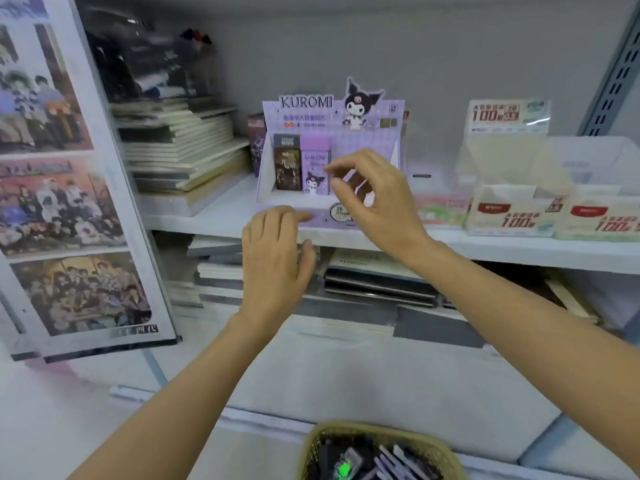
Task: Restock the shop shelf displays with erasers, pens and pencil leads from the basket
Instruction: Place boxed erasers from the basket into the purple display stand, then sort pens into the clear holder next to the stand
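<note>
Touching glossy cardboard display, left hand

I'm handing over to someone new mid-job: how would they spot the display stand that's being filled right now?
Find the white middle shelf, between the stack of notebooks on the left and the cream boxes with red labels on the right. The display stand stands there, both hands just in front of it. It is the only purple one, with KUROMI printed across its backboard beside a cartoon figure.

A stationery shop: shelf with Kuromi display box, stacked notebooks.
</note>
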A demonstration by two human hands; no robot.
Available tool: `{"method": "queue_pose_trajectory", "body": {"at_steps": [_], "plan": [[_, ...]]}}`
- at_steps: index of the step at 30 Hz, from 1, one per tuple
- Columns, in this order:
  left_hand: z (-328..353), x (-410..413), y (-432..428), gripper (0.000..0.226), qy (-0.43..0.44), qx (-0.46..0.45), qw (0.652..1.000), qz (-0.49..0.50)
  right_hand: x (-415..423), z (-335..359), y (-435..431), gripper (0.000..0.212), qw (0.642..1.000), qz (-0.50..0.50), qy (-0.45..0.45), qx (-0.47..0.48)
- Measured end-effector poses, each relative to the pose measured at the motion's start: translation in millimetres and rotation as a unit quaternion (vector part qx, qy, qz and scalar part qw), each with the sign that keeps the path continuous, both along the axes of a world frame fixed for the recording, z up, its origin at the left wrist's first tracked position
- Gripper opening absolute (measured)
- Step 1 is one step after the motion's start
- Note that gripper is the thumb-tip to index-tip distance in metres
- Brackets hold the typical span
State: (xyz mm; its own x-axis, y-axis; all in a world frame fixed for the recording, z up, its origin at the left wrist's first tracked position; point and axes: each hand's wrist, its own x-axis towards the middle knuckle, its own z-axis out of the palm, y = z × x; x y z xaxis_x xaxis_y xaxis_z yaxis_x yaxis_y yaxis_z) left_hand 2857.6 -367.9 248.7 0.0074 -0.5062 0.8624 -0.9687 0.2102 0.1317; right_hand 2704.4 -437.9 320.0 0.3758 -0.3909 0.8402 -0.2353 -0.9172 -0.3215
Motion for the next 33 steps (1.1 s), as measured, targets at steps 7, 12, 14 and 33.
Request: {"method": "queue_pose_trajectory", "body": {"at_steps": [7, 12, 14, 33], "plan": [[-144.7, -55.3, 23.9, 0.007, 0.053, 0.395, 0.912, -0.100, -73.3, -191.6, 44.6, 0.020, 0.945, 0.041, 0.182, 0.269], [-268.3, -77.6, 56.9, 0.014, 0.045, 0.668, 0.737, -0.093, -120.9, -328.7, 56.5, 0.021, 0.836, 0.012, 0.380, 0.396], [-313.1, -87.9, 75.9, 0.017, 0.041, 0.704, 0.705, -0.072, -135.6, -373.2, 69.5, 0.022, 0.778, 0.010, 0.444, 0.445], [-406.1, -98.9, 110.7, 0.030, 0.192, 0.625, 0.755, -0.047, -146.4, -479.0, 99.8, 0.039, 0.715, 0.020, 0.567, 0.408]]}}
